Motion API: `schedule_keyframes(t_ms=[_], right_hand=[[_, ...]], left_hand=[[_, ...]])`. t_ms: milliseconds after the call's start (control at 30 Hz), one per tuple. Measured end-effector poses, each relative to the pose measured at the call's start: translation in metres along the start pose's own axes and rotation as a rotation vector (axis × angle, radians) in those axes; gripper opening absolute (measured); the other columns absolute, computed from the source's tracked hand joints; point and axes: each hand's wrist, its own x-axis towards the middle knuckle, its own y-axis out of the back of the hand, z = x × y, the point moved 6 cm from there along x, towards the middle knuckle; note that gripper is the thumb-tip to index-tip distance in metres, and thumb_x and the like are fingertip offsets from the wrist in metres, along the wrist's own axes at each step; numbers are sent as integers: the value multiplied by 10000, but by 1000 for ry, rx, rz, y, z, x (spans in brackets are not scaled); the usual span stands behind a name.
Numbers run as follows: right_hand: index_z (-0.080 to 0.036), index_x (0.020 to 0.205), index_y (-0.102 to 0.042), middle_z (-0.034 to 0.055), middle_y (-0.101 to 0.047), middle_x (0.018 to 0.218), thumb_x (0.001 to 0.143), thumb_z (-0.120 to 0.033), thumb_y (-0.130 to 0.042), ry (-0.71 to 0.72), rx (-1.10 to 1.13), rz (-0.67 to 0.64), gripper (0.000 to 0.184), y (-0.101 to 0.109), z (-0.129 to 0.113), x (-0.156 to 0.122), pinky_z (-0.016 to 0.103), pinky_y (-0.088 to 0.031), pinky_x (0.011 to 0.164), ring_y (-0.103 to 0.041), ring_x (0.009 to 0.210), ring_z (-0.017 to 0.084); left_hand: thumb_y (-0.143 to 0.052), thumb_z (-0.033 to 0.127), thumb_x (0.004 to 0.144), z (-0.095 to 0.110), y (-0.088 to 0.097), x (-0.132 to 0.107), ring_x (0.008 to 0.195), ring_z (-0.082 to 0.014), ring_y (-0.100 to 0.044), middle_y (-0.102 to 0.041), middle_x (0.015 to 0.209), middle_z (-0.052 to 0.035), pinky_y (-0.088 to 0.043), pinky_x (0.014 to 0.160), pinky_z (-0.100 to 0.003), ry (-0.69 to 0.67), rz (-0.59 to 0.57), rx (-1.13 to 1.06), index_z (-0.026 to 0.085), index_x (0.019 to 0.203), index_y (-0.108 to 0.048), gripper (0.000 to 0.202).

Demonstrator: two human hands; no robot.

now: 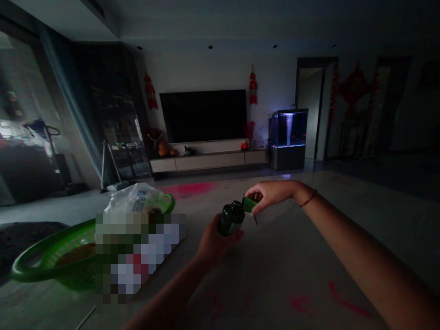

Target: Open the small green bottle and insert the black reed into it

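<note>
Dim living rm. TV (203, 115) far beyond both hands. Green basket (58, 250) w/ plastic bag (135, 198) sits left of L hand (213, 243), which is wrapped round a dark bottle (231, 219). R hand (271, 194) pinches green cap (249, 204), tilted at bottle's mouth.

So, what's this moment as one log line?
left hand: grips dark bottle | right hand: pinches green cap at bottle mouth | basket: green, far left | room: dim
</note>
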Motion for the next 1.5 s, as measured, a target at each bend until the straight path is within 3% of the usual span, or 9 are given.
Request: schedule_keyframes(t_ms=[133,300,567,700,833,1033,1267,1500], right_hand=[[-111,984,-542,35,-599,825,592,-296,-670,-35,-33,43,452,-5,8,7,233,-419,636,-546,723,129],[-113,994,-492,47,-589,871,577,-284,-683,-48,85,125,489,-8,29,15,234,-423,648,-544,759,128],[-128,966,-480,52,-566,882,607,-297,-660,-109,166,539,436,-22,98,-5,294,-438,714,-535,781,144],[-137,978,-480,67,-563,924,616,-280,-635,-197,165,690,418,-25,139,-25,301,-434,753,-542,816,159],[-146,1064,-440,101,-547,1028,611,-298,-625,-333,102,853,512,-20,170,-42,320,-415,812,-531,931,198],[-139,1084,-441,137,-534,1088,598,-309,-615,-434,76,838,543,-21,191,-51,335,-403,840,-517,995,229],[-142,1077,-460,128,-546,1081,566,-234,-591,-424,83,786,536,-24,189,-52,324,-396,841,-532,968,218],[-161,1039,-461,99,-559,1028,568,-209,-572,-383,-81,709,486,-28,174,-52,306,-409,801,-542,915,207]], left_hand=[[-663,355,576,-1,0,0,708,-174,-584,-630,779,-31,-422,596,-248,0,4,-21,152,923,-513,430],[-658,366,588,-1,-1,0,717,-174,-586,-631,790,-30,-427,604,-249,-12,-20,-32,158,922,-506,421],[-666,356,579,-1,-1,-2,758,-183,-577,-627,838,-45,-427,645,-264,13,-16,8,154,953,-508,453],[-666,366,578,-2,-2,-1,763,-180,-572,-622,843,-46,-426,646,-267,4,-36,-3,150,958,-513,463],[-672,372,568,-4,-2,0,751,-178,-571,-619,820,-35,-425,630,-264,10,-31,-11,153,952,-511,470],[-678,364,564,-3,-1,-1,754,-181,-574,-621,823,-35,-424,627,-265,44,-29,-4,155,950,-504,472],[-674,388,561,-4,-1,-2,757,-186,-576,-622,823,-40,-430,635,-272,30,-36,-22,151,949,-515,482],[-685,388,554,-9,-2,0,765,-185,-580,-627,855,-59,-434,649,-276,23,-19,-12,140,999,-503,541]])
